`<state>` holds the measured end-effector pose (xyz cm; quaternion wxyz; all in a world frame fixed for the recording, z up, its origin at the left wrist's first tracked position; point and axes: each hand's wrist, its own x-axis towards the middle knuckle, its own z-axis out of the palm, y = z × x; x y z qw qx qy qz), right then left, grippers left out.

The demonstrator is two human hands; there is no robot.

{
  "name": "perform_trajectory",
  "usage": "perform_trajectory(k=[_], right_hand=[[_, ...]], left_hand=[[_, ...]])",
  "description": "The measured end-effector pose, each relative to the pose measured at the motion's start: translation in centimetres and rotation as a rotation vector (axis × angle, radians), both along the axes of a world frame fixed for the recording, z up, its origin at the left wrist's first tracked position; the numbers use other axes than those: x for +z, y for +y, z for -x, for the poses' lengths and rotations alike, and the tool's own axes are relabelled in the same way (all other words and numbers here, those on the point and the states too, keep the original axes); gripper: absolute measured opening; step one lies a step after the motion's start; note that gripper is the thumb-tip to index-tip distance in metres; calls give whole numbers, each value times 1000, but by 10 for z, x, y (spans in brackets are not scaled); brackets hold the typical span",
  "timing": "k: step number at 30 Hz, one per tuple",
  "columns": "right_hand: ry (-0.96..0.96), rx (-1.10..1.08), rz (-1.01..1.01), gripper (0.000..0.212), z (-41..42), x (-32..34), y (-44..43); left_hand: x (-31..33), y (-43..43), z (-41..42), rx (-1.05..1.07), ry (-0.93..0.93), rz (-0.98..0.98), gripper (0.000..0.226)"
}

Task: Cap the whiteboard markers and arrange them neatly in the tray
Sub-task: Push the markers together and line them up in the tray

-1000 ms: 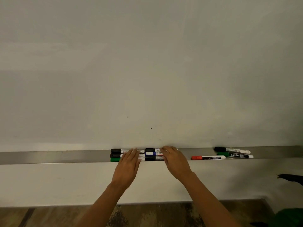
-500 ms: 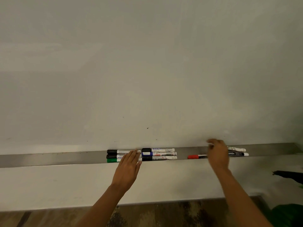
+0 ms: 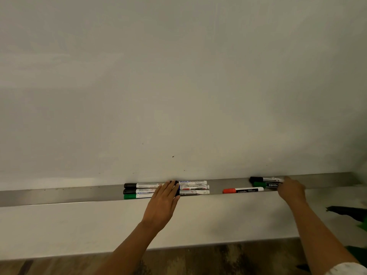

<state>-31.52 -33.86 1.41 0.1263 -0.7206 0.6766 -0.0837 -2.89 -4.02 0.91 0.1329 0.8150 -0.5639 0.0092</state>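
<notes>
While the capped markers are being gathered into one neat row, the metal tray (image 3: 59,195) is seen running across the lower third of the frame beneath the whiteboard (image 3: 178,86). At lower centre, six markers are packed in two abutting stacks of three: black (image 3: 143,185), black (image 3: 139,191) and green (image 3: 133,196) caps to the left, white barrels (image 3: 195,187) to the right. The left hand (image 3: 161,205) is laid flat across their junction, fingers extended and gripping nothing. Further right, a red-capped marker (image 3: 243,190) lies alone. At lower right, a black-capped marker (image 3: 264,179) and a green-capped marker (image 3: 265,184) are touched at their barrel ends by the right hand (image 3: 292,190); whether its fingers are closed on them cannot be told. The arranging step is judged in hand; a leftward slide of the stray three is called for next.
</notes>
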Motion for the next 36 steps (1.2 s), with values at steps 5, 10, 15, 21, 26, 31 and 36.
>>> perform_trajectory(k=[5, 10, 15, 21, 26, 31, 36], right_hand=[[-32, 39, 37, 29, -7, 1, 3], [-109, 130, 77, 29, -21, 6, 10], [-239, 133, 113, 26, -37, 7, 26], [-365, 193, 113, 26, -58, 7, 50], [-414, 221, 50, 28, -73, 7, 64], [-421, 222, 5, 31, -78, 8, 70], [-423, 252, -28, 31, -84, 12, 76]], left_hand=[[-5, -4, 9, -83, -35, -10, 57], [-5, -11, 19, -70, -14, -57, 60], [-5, -8, 11, -22, -34, -70, 61], [-10, 1, 0, 39, -46, -81, 56], [-20, 5, -4, 70, -48, -78, 59], [-21, 6, -5, 74, -34, -61, 59], [-21, 6, -4, 62, -49, -100, 59]])
